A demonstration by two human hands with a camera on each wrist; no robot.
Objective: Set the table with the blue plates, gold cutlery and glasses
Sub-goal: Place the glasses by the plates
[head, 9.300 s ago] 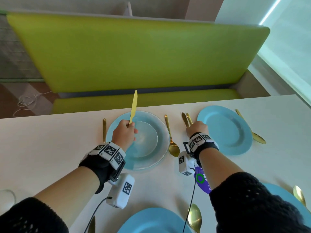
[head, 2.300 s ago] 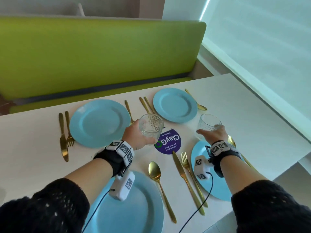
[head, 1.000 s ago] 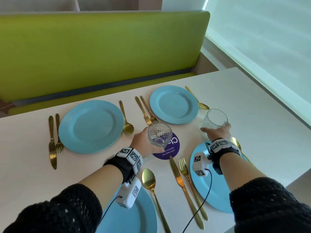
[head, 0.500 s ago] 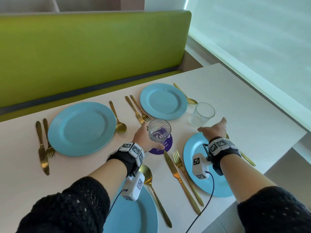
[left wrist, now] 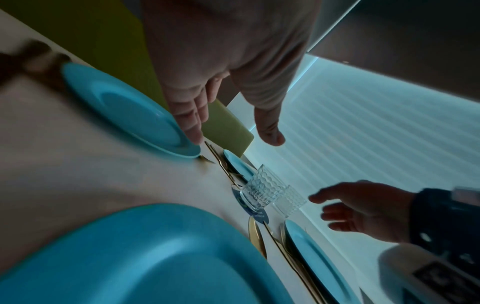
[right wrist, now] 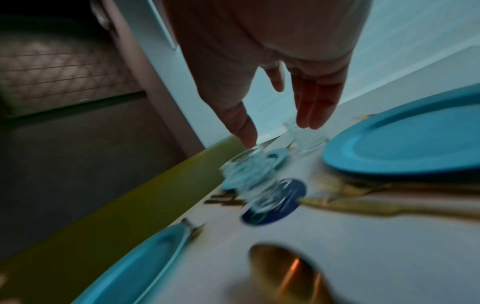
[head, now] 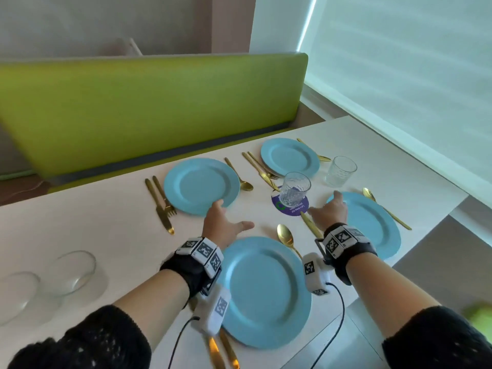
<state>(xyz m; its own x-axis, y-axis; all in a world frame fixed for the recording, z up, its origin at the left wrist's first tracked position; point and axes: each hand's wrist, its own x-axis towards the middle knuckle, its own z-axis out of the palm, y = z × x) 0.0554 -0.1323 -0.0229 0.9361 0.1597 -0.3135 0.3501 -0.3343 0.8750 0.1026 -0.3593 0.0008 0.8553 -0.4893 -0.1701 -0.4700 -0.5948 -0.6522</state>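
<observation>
Several blue plates lie on the white table [head: 80,222]: a near plate [head: 266,288], a right plate [head: 372,225], a far left plate [head: 201,185] and a far right plate [head: 289,156]. Gold cutlery flanks them, such as a knife and fork [head: 161,201] and a spoon [head: 285,235]. One patterned glass [head: 294,189] [left wrist: 259,190] [right wrist: 249,174] stands on a purple coaster [head: 291,206]; a second glass [head: 340,170] stands beyond the right plate. My left hand [head: 226,225] [left wrist: 228,127] hovers open between the plates. My right hand [head: 330,211] [right wrist: 283,123] is open, empty, just right of the coaster.
Two clear glass bowls [head: 72,272] sit at the table's near left. A green bench [head: 149,107] runs behind the table. A window blind [head: 399,62] fills the right side, and the table's right edge [head: 452,206] drops off close to the right plate.
Both hands have let go of their glasses and drawn back toward me. One glass now stands on the coaster, the other beyond the right plate. The head view has swung left.
</observation>
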